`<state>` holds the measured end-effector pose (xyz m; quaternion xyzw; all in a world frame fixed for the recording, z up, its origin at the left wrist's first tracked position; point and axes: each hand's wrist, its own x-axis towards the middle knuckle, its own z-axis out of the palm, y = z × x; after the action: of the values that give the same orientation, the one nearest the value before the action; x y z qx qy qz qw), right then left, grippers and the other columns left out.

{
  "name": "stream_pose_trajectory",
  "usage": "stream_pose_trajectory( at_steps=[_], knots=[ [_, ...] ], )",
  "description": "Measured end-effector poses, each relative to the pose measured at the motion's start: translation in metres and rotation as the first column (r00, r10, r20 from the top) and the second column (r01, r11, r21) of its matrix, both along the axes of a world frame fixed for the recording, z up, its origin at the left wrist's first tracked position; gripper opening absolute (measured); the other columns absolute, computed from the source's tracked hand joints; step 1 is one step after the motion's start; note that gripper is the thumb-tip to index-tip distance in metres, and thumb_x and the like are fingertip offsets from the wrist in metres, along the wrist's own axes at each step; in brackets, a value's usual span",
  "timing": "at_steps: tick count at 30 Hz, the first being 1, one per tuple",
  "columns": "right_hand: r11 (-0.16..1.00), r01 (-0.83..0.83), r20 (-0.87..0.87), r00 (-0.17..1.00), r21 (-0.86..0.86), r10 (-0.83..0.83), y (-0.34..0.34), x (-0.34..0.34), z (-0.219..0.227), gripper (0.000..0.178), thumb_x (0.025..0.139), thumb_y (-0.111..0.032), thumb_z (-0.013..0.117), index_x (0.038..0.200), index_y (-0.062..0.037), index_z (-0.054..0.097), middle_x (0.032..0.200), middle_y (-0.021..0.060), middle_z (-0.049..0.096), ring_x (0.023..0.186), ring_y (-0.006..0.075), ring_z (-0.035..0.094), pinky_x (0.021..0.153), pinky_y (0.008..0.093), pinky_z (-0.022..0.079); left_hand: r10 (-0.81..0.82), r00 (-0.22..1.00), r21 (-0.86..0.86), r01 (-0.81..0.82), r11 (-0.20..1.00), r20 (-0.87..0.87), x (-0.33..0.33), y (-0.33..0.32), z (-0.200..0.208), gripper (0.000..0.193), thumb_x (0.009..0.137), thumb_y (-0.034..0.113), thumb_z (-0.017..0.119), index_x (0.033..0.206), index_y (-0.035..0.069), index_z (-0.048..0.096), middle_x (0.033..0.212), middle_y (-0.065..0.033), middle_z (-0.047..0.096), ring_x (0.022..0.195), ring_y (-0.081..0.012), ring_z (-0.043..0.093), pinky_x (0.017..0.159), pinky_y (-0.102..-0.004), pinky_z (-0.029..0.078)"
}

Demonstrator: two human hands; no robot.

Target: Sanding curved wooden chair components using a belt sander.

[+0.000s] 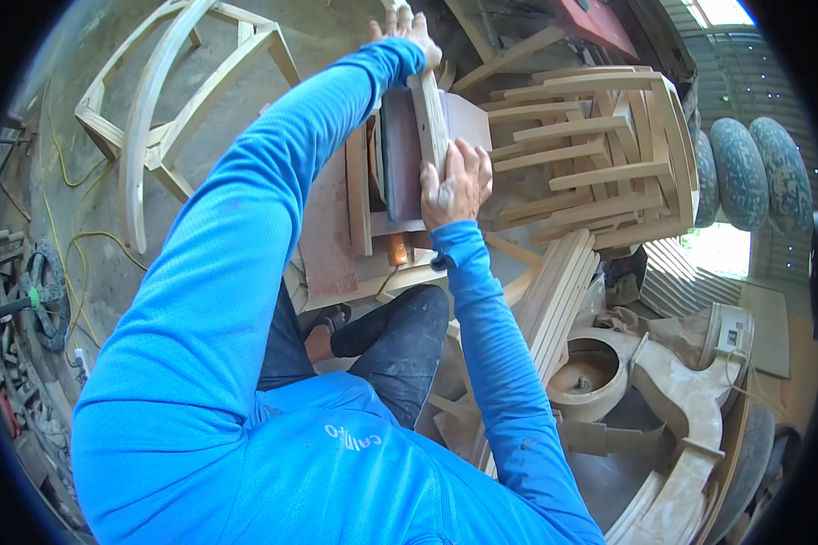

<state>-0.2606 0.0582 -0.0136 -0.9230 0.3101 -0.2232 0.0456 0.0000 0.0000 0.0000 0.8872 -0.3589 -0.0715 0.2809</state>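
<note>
At the near end, the right hand [457, 189] grips the wooden slat [431, 121] — it runs lengthwise away beneath the splayed left hand [413, 40].

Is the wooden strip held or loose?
The wooden strip is held: left hand over its far part, right hand gripping its near end.

Narrow pale wooden bar [430, 120], slightly slanted
</note>
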Motion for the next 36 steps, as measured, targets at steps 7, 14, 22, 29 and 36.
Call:
stream_pose_trajectory(
  at_steps=[7,14,22,29,36],
  knots=[
    [0.997,0.005,0.103,0.995,0.083,-0.014,0.079,-0.139,-0.019,0.059,0.082,-0.024,0.075,0.136,-0.0069,0.058,0.141,0.0135,0.055,0.140,0.0390,0.038,0.117,0.0541,0.024,-0.118,0.990,0.187,0.101,0.977,0.083,-0.126,0.069,0.019,0.086,0.092,0.041,0.050,0.164,0.005,0.018,0.173,-0.0154,0.009,0.160,-0.0302,0.003,0.128,-0.0544,0.004],
    [0.990,0.019,0.045,0.999,0.141,-0.026,0.117,-0.273,-0.071,0.058,0.083,-0.024,0.078,0.135,-0.0079,0.058,0.130,0.0115,0.063,0.128,0.0288,0.053,0.114,0.0520,0.028,-0.164,0.971,0.293,0.109,0.950,0.172,-0.148,0.094,0.026,0.091,0.092,0.045,0.051,0.165,0.004,0.014,0.173,-0.0143,0.007,0.161,-0.0285,-0.001,0.128,-0.0522,0.001],
    [0.942,0.172,-0.160,0.979,0.288,-0.130,0.154,-0.463,-0.174,0.052,0.080,-0.021,0.079,0.127,-0.0092,0.062,0.113,0.0151,0.066,0.113,0.0338,0.059,0.103,0.0475,0.040,-0.300,0.888,0.284,0.205,0.937,0.348,-0.201,0.126,0.022,0.093,0.087,0.053,0.058,0.161,0.004,0.029,0.170,-0.0228,0.015,0.159,-0.0357,0.006,0.127,-0.0563,0.006],
    [0.770,0.417,-0.441,0.876,0.483,-0.197,0.241,-0.572,-0.234,0.055,0.076,-0.020,0.080,0.127,-0.0133,0.062,0.108,0.0167,0.069,0.106,0.0380,0.064,0.097,0.0506,0.047,-0.356,0.873,0.170,0.315,0.934,0.333,-0.345,0.188,0.006,0.096,0.081,0.048,0.067,0.158,0.001,0.033,0.166,-0.0257,0.023,0.158,-0.0410,0.011,0.125,-0.0640,0.006],
    [0.867,0.290,-0.295,0.939,0.405,-0.176,0.200,-0.499,-0.188,0.044,0.079,-0.020,0.076,0.120,-0.0099,0.064,0.100,0.0187,0.065,0.096,0.0414,0.060,0.089,0.0514,0.044,-0.323,0.919,0.123,0.301,0.946,0.227,-0.238,0.155,0.015,0.091,0.083,0.043,0.060,0.158,0.000,0.032,0.168,-0.0250,0.016,0.159,-0.0376,0.003,0.126,-0.0597,0.003]
  ],
)
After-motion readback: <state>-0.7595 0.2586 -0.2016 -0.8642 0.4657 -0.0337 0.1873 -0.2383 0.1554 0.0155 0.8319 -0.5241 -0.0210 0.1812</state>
